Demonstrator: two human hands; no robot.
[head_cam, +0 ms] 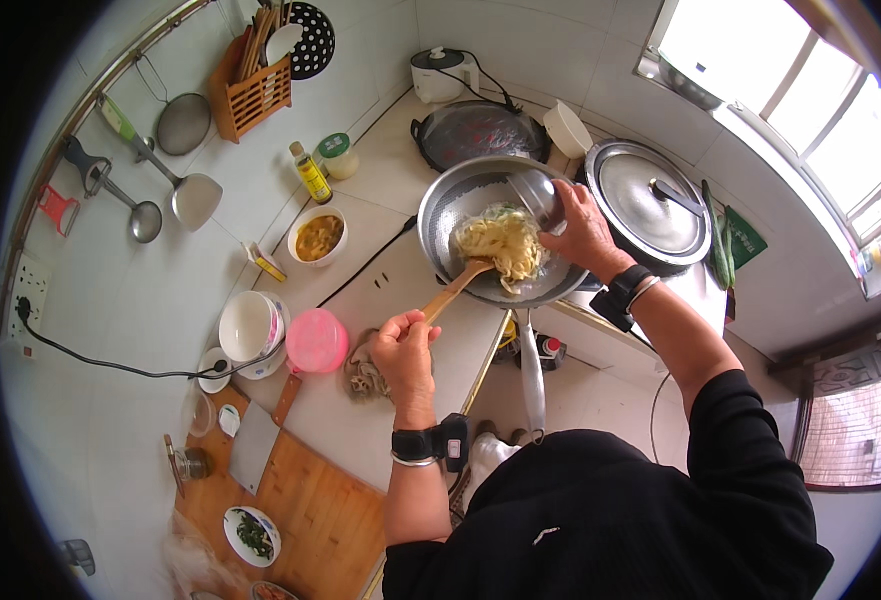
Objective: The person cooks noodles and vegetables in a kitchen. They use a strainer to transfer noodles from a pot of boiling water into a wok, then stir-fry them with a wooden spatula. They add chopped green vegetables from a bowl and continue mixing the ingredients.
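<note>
A wok with a long metal handle stands at the counter's corner. Pale, noodle-like strips of food lie in it, with some greens at their upper edge. My left hand grips a wooden spatula, whose blade end meets the lower left of the food. My right hand holds a small metal bowl tilted over the wok's right side. What the bowl holds is hidden from me. Both wrists wear black bands and bangles.
Right of the wok sits a lidded pot. A bowl of yellowish food, a sauce bottle and a pink container stand left. A cleaver lies on a wooden board. A black cord crosses the counter.
</note>
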